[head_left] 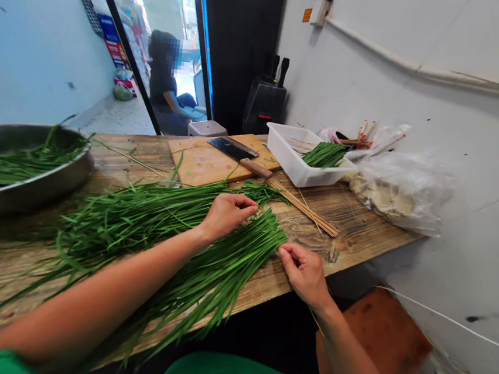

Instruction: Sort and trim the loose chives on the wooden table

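Observation:
A fanned layer of garlic chives (229,261) lies across the near edge of the table, its cut ends pointing right. Above those ends, my left hand (229,214) is closed in a pinch; whatever its fingertips hold is hidden. My right hand (305,272) pinches at the right edge of the layer. A thin bamboo skewer (316,321) shows below this hand and seems gripped in it. Behind my left forearm spreads a second, looser pile of chives (141,215). Several bamboo skewers (307,207) lie in a bundle beyond my right hand.
A cleaver (235,148) rests on a wooden cutting board (194,161). Behind the skewers stands a white plastic bin (310,175) with chives inside. Right of it sits a clear bag (390,194) of pale round pieces. A metal pan (79,165) holds greens. Someone (166,85) sits beyond the glass.

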The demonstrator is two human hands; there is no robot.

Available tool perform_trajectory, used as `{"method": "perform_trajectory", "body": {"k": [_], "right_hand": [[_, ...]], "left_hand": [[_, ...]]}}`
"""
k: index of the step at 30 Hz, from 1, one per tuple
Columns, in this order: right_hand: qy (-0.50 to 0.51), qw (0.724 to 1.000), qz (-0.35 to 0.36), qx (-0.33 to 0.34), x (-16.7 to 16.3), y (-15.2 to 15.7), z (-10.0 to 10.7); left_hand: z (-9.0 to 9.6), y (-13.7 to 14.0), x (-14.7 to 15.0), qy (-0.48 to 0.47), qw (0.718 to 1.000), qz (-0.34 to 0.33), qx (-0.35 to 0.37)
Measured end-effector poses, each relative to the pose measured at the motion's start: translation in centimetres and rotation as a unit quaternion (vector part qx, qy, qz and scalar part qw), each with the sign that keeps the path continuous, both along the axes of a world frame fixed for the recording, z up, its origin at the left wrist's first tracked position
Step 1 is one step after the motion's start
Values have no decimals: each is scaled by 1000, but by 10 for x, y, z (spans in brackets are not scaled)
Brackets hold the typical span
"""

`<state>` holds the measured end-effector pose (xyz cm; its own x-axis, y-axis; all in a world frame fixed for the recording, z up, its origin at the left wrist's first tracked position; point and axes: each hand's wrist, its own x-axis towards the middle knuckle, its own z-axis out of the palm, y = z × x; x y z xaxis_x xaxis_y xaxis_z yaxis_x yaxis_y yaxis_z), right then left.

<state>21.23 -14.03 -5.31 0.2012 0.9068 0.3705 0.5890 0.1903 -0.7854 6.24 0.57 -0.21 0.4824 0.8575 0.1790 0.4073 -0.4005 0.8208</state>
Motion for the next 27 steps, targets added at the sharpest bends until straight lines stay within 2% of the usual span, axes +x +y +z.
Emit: {"method": "perform_trajectory", "body": {"k": [6, 19, 22, 27], "right_hand": [[-8, 1000, 0, 0, -1, -1, 2], [-8, 1000, 0, 7, -1, 0, 2], [-9, 1000, 2, 6, -1, 0, 2], [-21, 1000, -4, 1, -2, 0, 3]], "left_hand": [[-2, 0, 0, -1, 1000, 3, 28], [1, -1, -1, 5, 1000, 1, 14], [-1, 0, -3, 7, 999, -2, 38], [-7, -1, -3, 38, 991, -7, 128]]}}
